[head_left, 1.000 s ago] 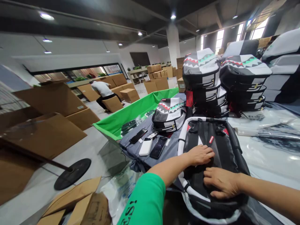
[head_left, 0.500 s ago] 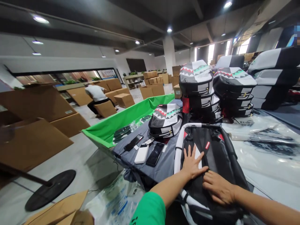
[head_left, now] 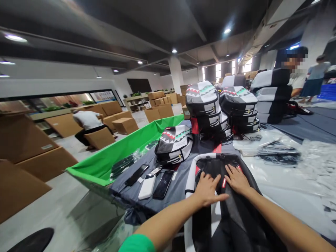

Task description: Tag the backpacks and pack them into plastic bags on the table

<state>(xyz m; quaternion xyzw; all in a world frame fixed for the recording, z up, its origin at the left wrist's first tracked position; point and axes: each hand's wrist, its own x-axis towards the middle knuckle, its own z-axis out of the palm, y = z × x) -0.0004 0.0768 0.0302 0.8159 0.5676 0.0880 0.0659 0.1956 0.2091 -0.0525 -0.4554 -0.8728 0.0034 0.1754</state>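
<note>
A black backpack with white piping lies back-up on the table in front of me. My left hand rests flat on its upper left part, fingers spread. My right hand lies flat beside it on the upper middle, fingers stretched toward the top handle, close to a small red tag. Neither hand grips anything. A single shark-mouth backpack sits just beyond, with stacks of the same backpacks behind it.
Two dark phones and a white power bank lie on the grey cloth at left. A green bin borders the table. Clear plastic bags cover the right side. Cardboard boxes and a bending person are at left; other people stand far right.
Both hands have slid up the backpack toward its top, the right hand moving furthest. My view has swung right and back, revealing people at the far right.
</note>
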